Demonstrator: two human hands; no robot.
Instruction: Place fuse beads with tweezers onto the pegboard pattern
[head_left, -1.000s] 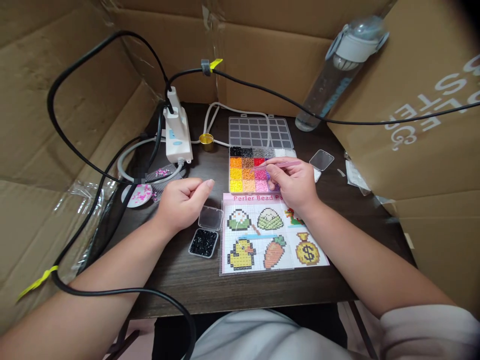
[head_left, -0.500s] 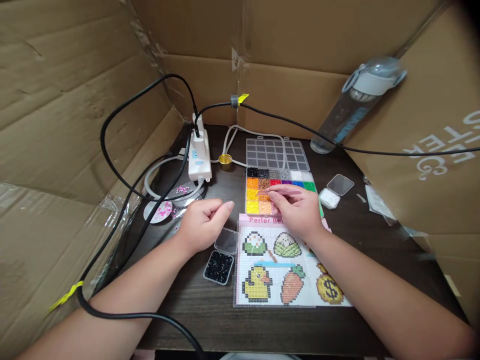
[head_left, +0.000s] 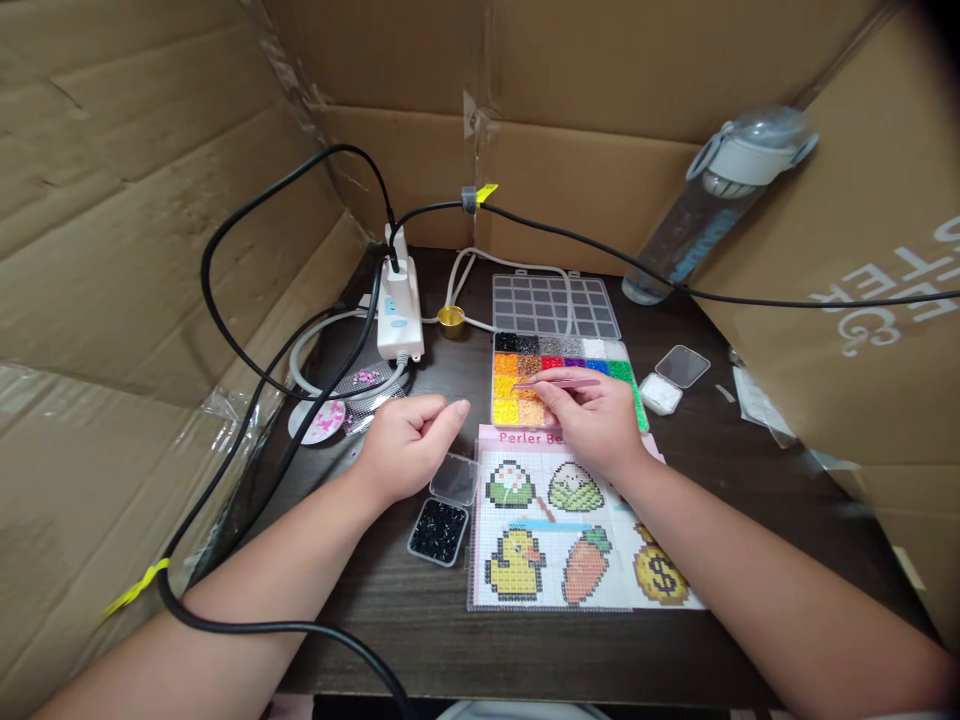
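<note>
My right hand (head_left: 596, 415) pinches pink tweezers (head_left: 574, 383), whose tips reach over the yellow and orange compartments of a sectioned bead box (head_left: 551, 345). The box's clear lid (head_left: 555, 305) lies open behind it. My left hand (head_left: 409, 440) is a loose fist with the thumb extended over the fingers, and nothing shows in it. It rests left of the pattern sheet (head_left: 551, 510), which shows a duck, a carrot and other bead pictures under a clear pegboard. Below my left hand sits a small open case of black beads (head_left: 437, 532).
A power strip (head_left: 400, 320) with black cables stands at the back left, near a gold cup (head_left: 451, 321). Pink beads lie on a round white disc (head_left: 319, 422). A case of white beads (head_left: 661, 394) and a tilted bottle (head_left: 712, 210) are at the right.
The whole view has shifted very slightly. Both hands keep nearly the same place and grip, and the tweezers' tips stay over the yellow and orange beads.
</note>
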